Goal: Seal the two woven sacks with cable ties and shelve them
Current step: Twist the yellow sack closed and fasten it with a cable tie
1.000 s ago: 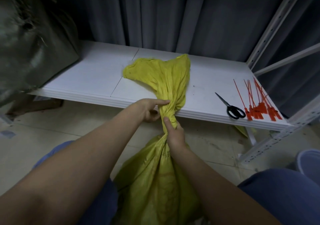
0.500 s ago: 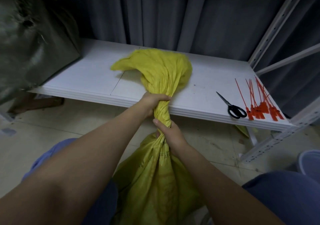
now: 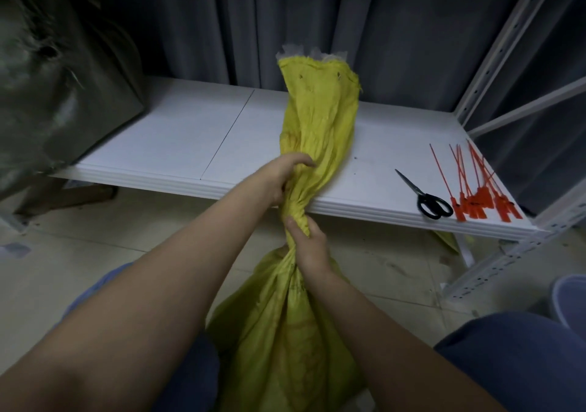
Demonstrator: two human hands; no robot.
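Head view: the crumpled yellow woven sack (image 3: 285, 332) stands close in front of me. My right hand (image 3: 309, 248) has its fingers clamped round the twisted neck, and my left hand (image 3: 282, 178) is just above, fingers curled on the same gathered cloth. The sack's loose mouth rises upright before the white shelf board (image 3: 177, 139), where black-handled scissors (image 3: 425, 197) lie just beside orange plastic cable ties (image 3: 475, 199) at the right end and a bulky grey-green sack (image 3: 47, 94) sits at the left, a grey curtain (image 3: 222, 21) behind.

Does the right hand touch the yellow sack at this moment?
Touching. The head view shows the right hand with thumb and fingers curled round the twisted neck of the yellow sack, with no gap between them.
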